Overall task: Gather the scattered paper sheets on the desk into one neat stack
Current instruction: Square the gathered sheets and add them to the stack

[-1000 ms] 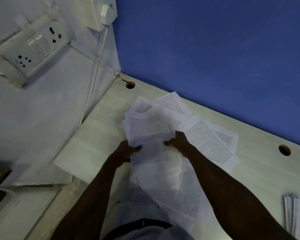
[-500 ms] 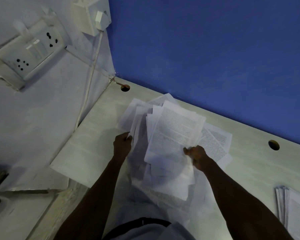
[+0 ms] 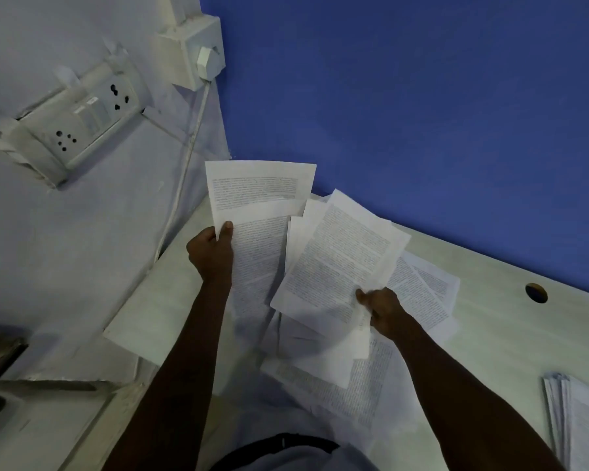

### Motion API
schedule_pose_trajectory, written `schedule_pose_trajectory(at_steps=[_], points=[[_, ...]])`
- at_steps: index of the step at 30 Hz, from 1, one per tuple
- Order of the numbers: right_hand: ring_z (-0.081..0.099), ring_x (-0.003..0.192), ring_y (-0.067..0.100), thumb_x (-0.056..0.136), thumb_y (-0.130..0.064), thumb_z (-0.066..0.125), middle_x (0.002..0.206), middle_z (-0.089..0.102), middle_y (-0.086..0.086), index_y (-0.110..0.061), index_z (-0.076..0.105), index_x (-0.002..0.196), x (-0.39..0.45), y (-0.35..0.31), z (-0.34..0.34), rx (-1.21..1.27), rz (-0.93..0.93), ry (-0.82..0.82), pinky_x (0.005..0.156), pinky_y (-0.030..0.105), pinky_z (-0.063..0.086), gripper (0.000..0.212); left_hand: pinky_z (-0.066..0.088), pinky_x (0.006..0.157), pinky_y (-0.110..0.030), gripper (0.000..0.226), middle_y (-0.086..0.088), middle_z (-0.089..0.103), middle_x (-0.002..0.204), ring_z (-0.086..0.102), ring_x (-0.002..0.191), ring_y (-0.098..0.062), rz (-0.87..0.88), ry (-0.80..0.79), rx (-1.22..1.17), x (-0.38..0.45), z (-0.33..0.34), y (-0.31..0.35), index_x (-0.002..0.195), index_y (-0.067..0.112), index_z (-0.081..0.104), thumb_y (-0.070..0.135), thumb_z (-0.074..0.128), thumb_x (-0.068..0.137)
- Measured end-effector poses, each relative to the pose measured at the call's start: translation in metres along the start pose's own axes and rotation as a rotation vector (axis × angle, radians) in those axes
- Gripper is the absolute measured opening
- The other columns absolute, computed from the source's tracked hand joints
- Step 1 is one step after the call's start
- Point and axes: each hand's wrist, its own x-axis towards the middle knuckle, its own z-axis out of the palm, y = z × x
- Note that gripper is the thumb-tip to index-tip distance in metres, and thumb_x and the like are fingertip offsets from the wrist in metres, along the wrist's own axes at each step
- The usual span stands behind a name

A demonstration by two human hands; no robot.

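Since half a second ago, both bundles of sheets have risen off the worktop (image 3: 490, 334). The left hand (image 3: 211, 253) pinches one bundle (image 3: 255, 232), the right hand (image 3: 385, 309) another (image 3: 340, 260), probably to merge them; more pages (image 3: 419, 294) lie beneath.

We couldn't actually read anything here. The sheets in the left hand (image 3: 211, 253) had dense blocks of printed text, same with the fanned sheets in the right hand (image 3: 383, 309) and the loose pages on the desk (image 3: 510, 338), but it all came out as grey lines, way too small and soft to make out a single word. The pile of paper at the right edge (image 3: 582, 423) showed no legible print either. The wall socket plate (image 3: 82, 122) had small marks near its switches, too blurry for us to tell. No brands, numbers or signs anywhere.
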Motion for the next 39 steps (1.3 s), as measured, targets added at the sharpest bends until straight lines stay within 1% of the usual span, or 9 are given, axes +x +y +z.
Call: schedule_pose_trajectory(at_steps=[8, 12, 15, 20, 25, 29, 31, 35, 39], points=[[0.06, 0.13, 0.038, 0.094, 0.006, 0.066, 0.141, 0.063, 0.017, -0.006, 0.053, 0.145, -0.024, -0.039, 0.044, 0.113, -0.176, -0.412, 0.108, 0.056, 0.049, 0.054, 0.036, 0.058, -0.023, 0.044, -0.006, 0.052, 0.06, 0.045, 0.056, -0.011, -0.004, -0.276, 0.036, -0.002, -0.001, 0.005, 0.069, -0.002, 0.057, 0.032, 0.065, 0.096], [0.064, 0.125, 0.036, 0.095, 0.005, 0.065, 0.138, 0.064, 0.016, -0.008, 0.053, 0.144, -0.037, -0.049, 0.068, 0.08, -0.208, -0.544, 0.101, 0.052, 0.055, 0.052, 0.049, 0.062, -0.013, 0.021, 0.0, 0.069, 0.082, 0.063, 0.066, -0.002, 0.0, -0.299, -0.015, 0.0, -0.015, 0.023, 0.099, 0.007, 0.072, 0.026, 0.064, 0.097], [0.066, 0.122, 0.034, 0.09, 0.001, 0.073, 0.134, 0.068, 0.012, -0.011, 0.056, 0.142, -0.039, -0.057, 0.083, 0.016, -0.255, -0.534, 0.097, 0.051, 0.058, 0.056, 0.055, 0.064, -0.014, 0.02, 0.009, 0.072, 0.09, 0.069, 0.071, 0.004, -0.027, -0.281, -0.209, 0.014, -0.032, 0.037, 0.112, 0.013, 0.07, 0.023, 0.067, 0.095], [0.07, 0.115, 0.026, 0.085, -0.001, 0.078, 0.124, 0.075, 0.002, -0.018, 0.067, 0.126, -0.048, -0.079, 0.107, -0.001, -0.261, -0.516, 0.095, 0.045, 0.06, 0.046, 0.049, 0.063, -0.028, 0.034, -0.01, 0.073, 0.081, 0.061, 0.068, -0.015, -0.018, -0.281, -0.148, 0.031, -0.047, 0.043, 0.087, -0.003, 0.074, 0.03, 0.074, 0.09], [0.068, 0.12, 0.028, 0.085, -0.009, 0.08, 0.126, 0.074, 0.004, -0.016, 0.069, 0.124, -0.047, -0.078, 0.11, 0.016, -0.215, -0.52, 0.103, 0.049, 0.055, 0.041, 0.049, 0.063, -0.029, 0.017, -0.013, 0.071, 0.08, 0.06, 0.071, -0.02, -0.037, -0.356, -0.119, 0.019, -0.047, 0.042, 0.083, 0.0, 0.074, 0.016, 0.074, 0.09], [0.067, 0.12, 0.029, 0.077, -0.014, 0.089, 0.126, 0.074, 0.005, -0.013, 0.069, 0.13, -0.041, -0.07, 0.097, 0.083, -0.231, -0.328, 0.109, 0.052, 0.05, 0.056, 0.054, 0.085, -0.039, 0.052, -0.01, 0.073, 0.103, 0.069, 0.092, -0.026, -0.395, -0.565, -0.307, 0.017, -0.046, 0.049, 0.105, 0.01, 0.072, 0.059, 0.065, 0.088], [0.068, 0.117, 0.029, 0.082, -0.017, 0.085, 0.126, 0.074, 0.006, -0.013, 0.068, 0.131, -0.042, -0.068, 0.089, 0.083, -0.225, -0.283, 0.109, 0.053, 0.05, 0.052, 0.051, 0.097, -0.044, 0.077, -0.003, 0.068, 0.121, 0.066, 0.11, -0.028, -0.412, -0.693, -0.234, 0.007, -0.042, 0.056, 0.122, 0.017, 0.065, 0.077, 0.058, 0.075], [0.067, 0.122, 0.03, 0.084, -0.024, 0.085, 0.132, 0.071, 0.004, -0.016, 0.064, 0.137, -0.053, -0.067, 0.071, -0.017, -0.239, -0.377, 0.11, 0.056, 0.048, 0.057, 0.054, 0.1, -0.037, 0.059, 0.003, 0.068, 0.126, 0.066, 0.112, -0.013, -0.087, -0.938, -0.04, -0.011, -0.028, 0.053, 0.132, 0.016, 0.061, 0.021, 0.085, 0.078], [0.064, 0.126, 0.034, 0.09, -0.006, 0.077, 0.138, 0.066, 0.012, -0.013, 0.059, 0.141, -0.063, -0.068, 0.032, 0.101, -0.225, -0.499, 0.106, 0.057, 0.05, 0.055, 0.053, 0.1, -0.039, 0.066, -0.001, 0.067, 0.131, 0.063, 0.121, -0.017, -0.127, -1.176, -0.127, -0.019, -0.012, 0.046, 0.138, 0.017, 0.056, 0.002, 0.08, 0.079]])
